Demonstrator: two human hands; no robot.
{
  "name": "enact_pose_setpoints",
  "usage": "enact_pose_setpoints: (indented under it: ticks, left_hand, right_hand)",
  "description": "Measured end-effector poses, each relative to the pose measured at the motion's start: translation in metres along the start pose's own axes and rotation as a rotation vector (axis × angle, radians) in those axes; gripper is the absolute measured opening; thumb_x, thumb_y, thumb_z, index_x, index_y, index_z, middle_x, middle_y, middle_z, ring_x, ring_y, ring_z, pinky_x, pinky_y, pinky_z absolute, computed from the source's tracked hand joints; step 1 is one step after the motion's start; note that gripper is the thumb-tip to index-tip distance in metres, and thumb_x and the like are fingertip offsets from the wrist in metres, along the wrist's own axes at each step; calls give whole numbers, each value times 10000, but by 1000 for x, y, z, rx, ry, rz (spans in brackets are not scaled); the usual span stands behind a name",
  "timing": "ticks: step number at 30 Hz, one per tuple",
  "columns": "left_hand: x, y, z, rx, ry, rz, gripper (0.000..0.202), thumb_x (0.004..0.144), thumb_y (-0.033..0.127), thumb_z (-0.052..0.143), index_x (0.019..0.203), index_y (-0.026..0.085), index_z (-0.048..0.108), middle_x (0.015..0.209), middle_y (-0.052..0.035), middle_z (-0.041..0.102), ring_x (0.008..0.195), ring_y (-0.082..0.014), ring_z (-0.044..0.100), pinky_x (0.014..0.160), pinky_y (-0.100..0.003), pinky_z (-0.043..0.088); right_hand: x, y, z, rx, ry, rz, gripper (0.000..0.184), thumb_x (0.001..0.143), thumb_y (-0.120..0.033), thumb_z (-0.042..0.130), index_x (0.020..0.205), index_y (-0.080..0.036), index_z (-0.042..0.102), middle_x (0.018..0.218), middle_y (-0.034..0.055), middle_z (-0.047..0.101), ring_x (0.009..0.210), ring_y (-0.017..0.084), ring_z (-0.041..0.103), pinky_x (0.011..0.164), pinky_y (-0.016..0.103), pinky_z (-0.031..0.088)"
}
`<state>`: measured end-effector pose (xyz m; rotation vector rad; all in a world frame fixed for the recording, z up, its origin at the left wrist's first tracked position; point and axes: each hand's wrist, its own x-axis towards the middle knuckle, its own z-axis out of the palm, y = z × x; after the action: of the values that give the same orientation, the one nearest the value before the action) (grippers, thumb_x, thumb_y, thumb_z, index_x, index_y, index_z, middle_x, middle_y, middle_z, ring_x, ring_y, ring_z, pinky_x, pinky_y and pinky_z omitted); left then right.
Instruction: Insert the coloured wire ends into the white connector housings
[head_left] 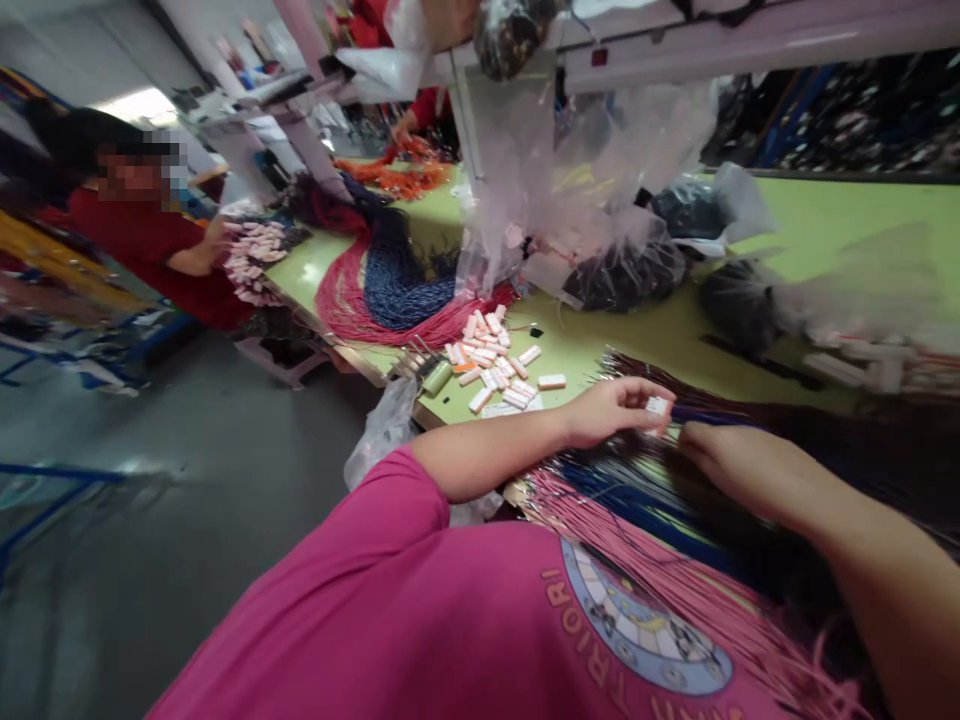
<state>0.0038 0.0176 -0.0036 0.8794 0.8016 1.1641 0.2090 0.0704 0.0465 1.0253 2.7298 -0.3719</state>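
In the head view my left hand [609,410] pinches a small white-and-orange connector housing [658,407] between thumb and fingers. Just to its right is my right hand [724,458], its fingers closed together; whatever they hold is hidden. Both hands are over bundles of loose wires on the table. Pink wires [637,550] run along the near edge, with blue wires [622,495] beside them and dark wires [847,430] farther right. A pile of similar white-and-orange housings [495,350] lies left of my left hand, one housing [552,382] a little apart.
A green cylindrical object [436,376] sits near the table's left edge. Behind the housings lie coiled red wires [337,300] and blue wires [401,285]. Plastic bags of dark parts [630,265] stand at the back. A co-worker in red [150,240] works at the left.
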Motion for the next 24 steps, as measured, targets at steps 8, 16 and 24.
enact_pose_setpoints:
  ticks: [8,16,24]
  left_hand:
    - [-12,10,2,-23,81,-33,521,629,269,967,1053,171,680,793,26,687,703,-95,642,700,-253,497]
    - [-17,9,7,-45,81,-146,626,586,335,1019,1079,182,665,833,31,694,682,-94,660,635,-247,589]
    - [-16,7,2,-76,61,-124,597,616,337,1016,1090,186,684,821,40,696,681,-84,661,647,-247,622]
  right_hand:
    - [-40,-2,-41,249,27,-223,249,940,-274,568,1000,-243,808,941,43,815,807,182,697,757,291,442]
    - [-17,-25,-5,490,317,-124,259,925,-172,552,986,-163,803,963,70,807,842,167,685,784,266,447]
    - [-11,-12,5,447,526,-65,255,923,-196,554,944,-176,807,941,69,811,834,180,692,782,286,444]
